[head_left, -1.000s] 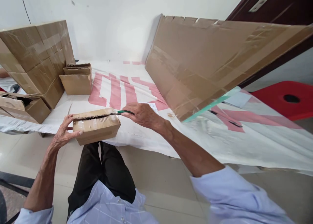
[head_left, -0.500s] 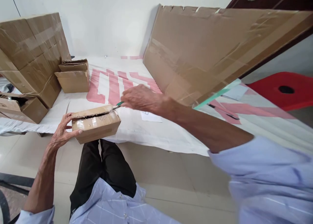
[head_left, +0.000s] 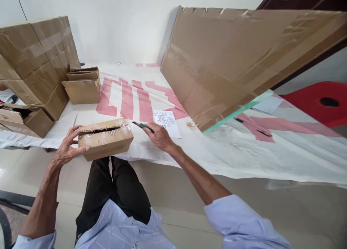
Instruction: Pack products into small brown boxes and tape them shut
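Note:
A small cardboard box lies at the table's front edge, with a ragged slit along its taped top. My left hand grips the box's left end, thumb on the front face and fingers behind. My right hand is closed around a green-handled utility knife. The knife's blade points left, just off the right end of the box and apart from it. Beneath and behind the right hand lies a white sheet of paper with line drawings.
Stacked cartons stand at the left, with an open box and another opened box near them. A large cardboard panel leans at the right. Past it are a dark slim tool and a red stool.
My right hand has drawn the knife away from the box's slit and lowered to the right. The drawn-on paper shows more fully now. My left hand keeps its hold.

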Action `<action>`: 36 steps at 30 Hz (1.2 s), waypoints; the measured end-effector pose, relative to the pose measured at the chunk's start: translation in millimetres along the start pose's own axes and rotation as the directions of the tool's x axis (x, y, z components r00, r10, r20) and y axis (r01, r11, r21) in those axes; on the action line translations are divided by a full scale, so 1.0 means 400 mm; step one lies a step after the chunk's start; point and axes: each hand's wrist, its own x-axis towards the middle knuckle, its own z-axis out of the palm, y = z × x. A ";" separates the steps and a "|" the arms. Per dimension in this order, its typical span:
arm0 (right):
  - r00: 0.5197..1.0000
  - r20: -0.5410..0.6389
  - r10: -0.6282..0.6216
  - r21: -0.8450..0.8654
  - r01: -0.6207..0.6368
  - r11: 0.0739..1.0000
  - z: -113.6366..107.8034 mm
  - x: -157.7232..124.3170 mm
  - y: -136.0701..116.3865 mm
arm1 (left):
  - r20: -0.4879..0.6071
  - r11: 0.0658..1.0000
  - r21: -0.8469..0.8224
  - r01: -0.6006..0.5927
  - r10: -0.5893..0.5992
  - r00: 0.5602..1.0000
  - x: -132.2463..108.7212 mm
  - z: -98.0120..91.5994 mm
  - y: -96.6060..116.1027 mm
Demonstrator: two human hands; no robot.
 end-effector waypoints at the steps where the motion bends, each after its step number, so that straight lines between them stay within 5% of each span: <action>1: 0.996 -0.022 -0.089 0.001 0.090 0.996 -0.032 0.016 -0.014 | -0.003 1.000 -0.002 0.002 -0.002 1.000 0.001 0.000 0.001; 5: 0.926 0.170 -0.336 -0.230 0.369 0.901 -0.163 0.099 -0.112 | -0.014 1.000 -0.013 0.009 -0.009 1.000 0.006 0.000 0.003; 11: 0.858 0.397 -0.326 -0.452 0.492 0.744 -0.213 0.185 -0.239 | -0.010 1.000 0.008 0.014 -0.014 1.000 0.006 -0.002 0.010; 15: 0.831 0.406 -0.380 -0.437 0.542 0.718 -0.195 0.196 -0.233 | -0.005 1.000 0.016 0.013 -0.013 1.000 0.010 -0.001 0.005; 20: 0.856 0.370 -0.361 -0.352 0.488 0.798 -0.174 0.199 -0.229 | -0.002 1.000 0.003 -0.002 0.002 1.000 0.019 -0.002 -0.012; 24: 0.875 0.380 -0.299 -0.358 0.437 0.825 -0.243 0.208 -0.194 | -0.001 1.000 -0.017 -0.015 0.015 1.000 0.018 -0.004 -0.009; 27: 0.945 0.208 -0.253 -0.396 0.318 0.861 -0.280 0.185 -0.125 | 0.002 1.000 -0.010 -0.020 0.020 1.000 0.013 -0.001 0.000; 30: 0.987 0.133 -0.094 -0.342 0.135 0.930 -0.197 0.114 -0.047 | -0.015 1.000 -0.005 -0.026 0.025 1.000 0.014 0.002 0.002; 34: 0.977 0.171 0.128 -0.204 -0.092 0.975 0.033 0.000 0.030 | -0.008 1.000 -0.002 -0.010 0.010 1.000 0.021 -0.002 -0.006; 36: 0.982 0.132 0.138 -0.104 -0.124 0.987 0.113 -0.028 0.049 | 0.006 1.000 -0.013 0.018 -0.018 1.000 0.024 -0.007 -0.008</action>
